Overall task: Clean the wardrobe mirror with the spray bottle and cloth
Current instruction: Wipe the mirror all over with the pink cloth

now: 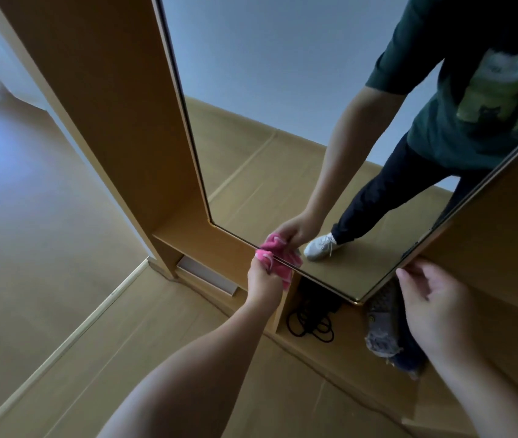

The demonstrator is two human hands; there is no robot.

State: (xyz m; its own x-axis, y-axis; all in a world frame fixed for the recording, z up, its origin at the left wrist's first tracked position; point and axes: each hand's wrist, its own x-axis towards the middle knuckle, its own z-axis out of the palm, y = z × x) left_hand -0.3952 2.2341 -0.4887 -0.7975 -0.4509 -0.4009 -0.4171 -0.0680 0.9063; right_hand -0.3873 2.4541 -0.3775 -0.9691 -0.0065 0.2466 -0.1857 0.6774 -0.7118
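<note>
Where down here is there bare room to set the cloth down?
The bare floor left of the wardrobe is free. The open compartment under the mirror is crowded: black cable, patterned fabric. Left hand holds the pink cloth.

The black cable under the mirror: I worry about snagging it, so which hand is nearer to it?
Left. The left hand, holding the pink cloth, is just above-left of the cable; the right hand is farther off, to its right.

mirror (283, 121) top cut off; cloth (278, 267) partly hidden by left hand (264, 278).
</note>
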